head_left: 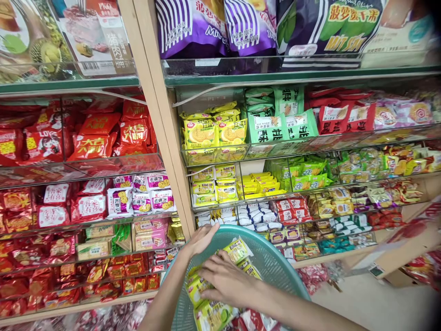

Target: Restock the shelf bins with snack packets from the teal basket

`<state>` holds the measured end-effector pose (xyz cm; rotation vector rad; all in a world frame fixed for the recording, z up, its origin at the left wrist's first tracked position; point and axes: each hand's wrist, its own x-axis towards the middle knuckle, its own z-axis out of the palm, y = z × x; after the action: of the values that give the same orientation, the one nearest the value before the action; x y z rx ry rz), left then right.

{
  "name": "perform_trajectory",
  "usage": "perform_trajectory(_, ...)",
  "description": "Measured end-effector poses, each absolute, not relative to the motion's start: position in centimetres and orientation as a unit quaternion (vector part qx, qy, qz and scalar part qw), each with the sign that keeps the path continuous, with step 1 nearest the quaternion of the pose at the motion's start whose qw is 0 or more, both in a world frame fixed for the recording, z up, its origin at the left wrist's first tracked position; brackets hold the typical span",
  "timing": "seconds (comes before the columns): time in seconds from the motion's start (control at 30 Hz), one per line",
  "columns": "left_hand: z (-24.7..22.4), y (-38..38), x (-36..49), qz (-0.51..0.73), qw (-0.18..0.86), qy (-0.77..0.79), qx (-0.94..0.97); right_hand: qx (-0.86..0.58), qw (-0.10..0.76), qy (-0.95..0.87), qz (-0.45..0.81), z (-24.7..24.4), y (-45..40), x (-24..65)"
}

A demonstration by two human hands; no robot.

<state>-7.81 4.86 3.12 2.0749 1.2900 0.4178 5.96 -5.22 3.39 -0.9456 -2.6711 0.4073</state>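
A teal mesh plastic basket (pixel 275 262) is in front of me at the lower middle. My left hand (pixel 201 238) is at its far left rim, closed on the edge, with its fingers partly hidden. My right hand (pixel 223 279) reaches into the basket from the right. Its fingers lie slightly apart over yellow-green snack packets (pixel 213 315), touching them; the palm side is hidden. Another yellow-green packet (pixel 237 249) leans just beyond the right hand. Red and white packets (pixel 257 320) lie at the bottom of the basket, partly covered by my forearm.
Behind the basket, clear shelf bins hold yellow lemon biscuit packets (pixel 215 133), green packets (pixel 282 124) and small yellow packs (pixel 213 186). Red packets (pixel 93 138) fill bins left of a wooden upright (pixel 172 161). Large purple bags (pixel 193 27) stand on the top shelf.
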Motion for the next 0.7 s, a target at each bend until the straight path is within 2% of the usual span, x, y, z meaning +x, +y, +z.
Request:
perform_trajectory(0.2, 2.8, 5.0, -8.0, 0.167, 0.335, 0.469, 0.799, -0.344, 0.207, -0.905, 0.143, 8.4, -4.2, 7.7)
perform_trajectory(0.37, 2.7, 5.0, -8.0, 0.182, 0.342, 0.462, 0.797, -0.424, 0.413, -0.801, 0.091, 12.0, 0.4, 9.7)
perform_trajectory(0.47, 2.7, 5.0, -8.0, 0.17, 0.342, 0.48, 0.79, -0.464, 0.515, -0.713, 0.108, 12.9, 4.0, 9.9)
perform_trajectory(0.53, 2.6, 5.1, -8.1, 0.168, 0.339, 0.483, 0.79, -0.472, 0.537, -0.691, 0.105, 13.4, 6.0, 9.6)
perform_trajectory(0.7, 2.1, 5.3, -8.3, 0.168, 0.333, 0.483, 0.792, -0.521, 0.523, -0.66, 0.137, 14.7, 9.9, 8.0)
